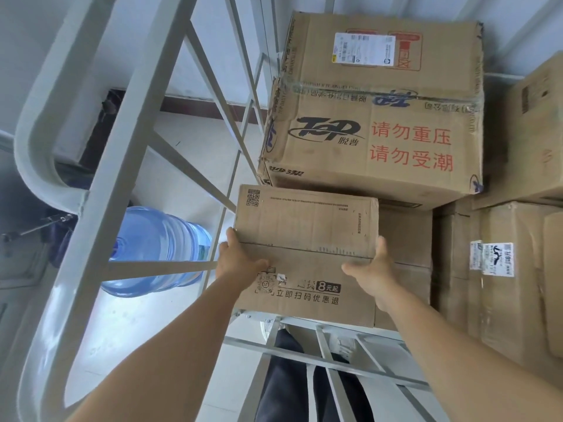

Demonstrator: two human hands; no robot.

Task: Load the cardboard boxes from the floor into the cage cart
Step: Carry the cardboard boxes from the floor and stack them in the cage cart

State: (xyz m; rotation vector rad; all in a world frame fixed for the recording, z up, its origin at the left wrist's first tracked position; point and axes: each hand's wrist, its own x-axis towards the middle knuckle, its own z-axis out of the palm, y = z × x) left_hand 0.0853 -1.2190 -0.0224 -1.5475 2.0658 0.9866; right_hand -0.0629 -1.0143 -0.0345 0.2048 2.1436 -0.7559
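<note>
A small brown cardboard box (307,236) with black QR codes and print sits between my two hands, above the near rail of the grey metal cage cart (100,190). My left hand (239,257) grips its left side and my right hand (370,266) grips its right side. Just beyond it, inside the cart, stands a large cardboard box (377,117) with red Chinese characters and a white label, resting on other boxes. Whether the small box rests on the box below it I cannot tell.
More stacked cardboard boxes (499,269) fill the cart's right side. A blue water jug (158,251) lies on the tiled floor outside the cart's left bars. Below the near rail my dark trouser legs (289,376) show. White walls stand behind.
</note>
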